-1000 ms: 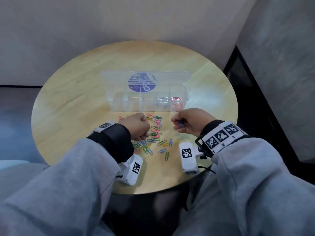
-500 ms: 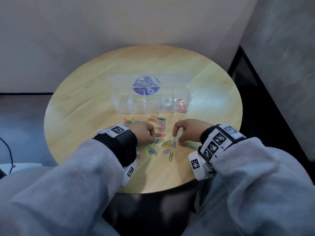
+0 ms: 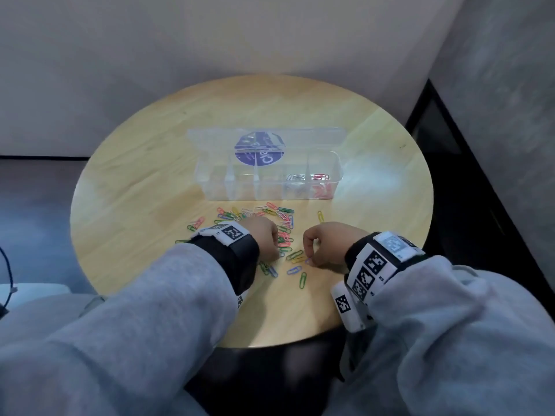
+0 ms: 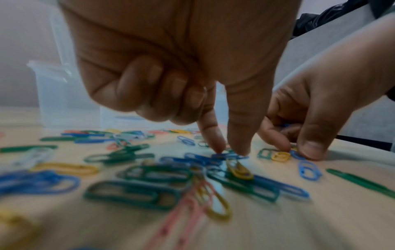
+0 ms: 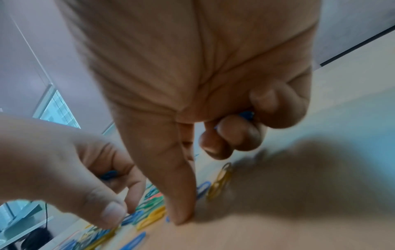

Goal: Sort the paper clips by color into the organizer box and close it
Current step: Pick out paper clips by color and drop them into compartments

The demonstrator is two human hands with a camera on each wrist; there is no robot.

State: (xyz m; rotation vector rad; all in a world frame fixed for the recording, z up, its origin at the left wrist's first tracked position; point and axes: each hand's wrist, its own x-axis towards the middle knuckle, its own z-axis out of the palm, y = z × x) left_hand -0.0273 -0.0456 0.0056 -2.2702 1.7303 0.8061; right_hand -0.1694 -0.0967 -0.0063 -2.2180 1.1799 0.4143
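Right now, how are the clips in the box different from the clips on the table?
The box clips are few; the table clips are many. The box clips sit sorted, red ones at the box's right end, pale ones beside them; the table clips lie mixed in colour. The left hand and right hand pinch table clips; neither touches box clips. All share one shape.

Counts on round table (image 3: 150, 181): one organizer box, two hands, loose clips past easy counting.

One clear organizer box (image 3: 267, 178), lid open, five compartments; the two rightmost hold clips, number unclear. Loose paper clips (image 3: 270, 232) near the box: several dozen, mixed blue, green, yellow, red, white. One left hand (image 3: 264, 238), one right hand (image 3: 327, 244).
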